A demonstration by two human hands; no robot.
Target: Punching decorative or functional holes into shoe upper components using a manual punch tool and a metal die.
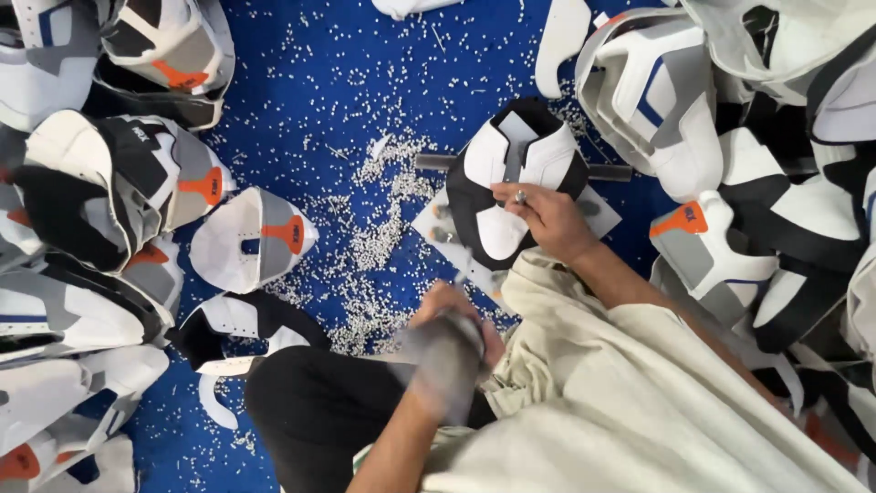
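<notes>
Shoe upper pinned by right hand, left hand clenching blurred tool, blue floor

Blue floor covering being strewn with punch-outs and shoe uppers

Small white round punch-outs are being scattered over the whole blue surface, heaped thickest near its middle. White, grey and black shoe uppers with orange tabs are being piled along the left edge and the right edge; one single upper is being left apart just inside the left pile. A pale flat plate is being rested near the middle, a dark rod lying across its far side.
</notes>
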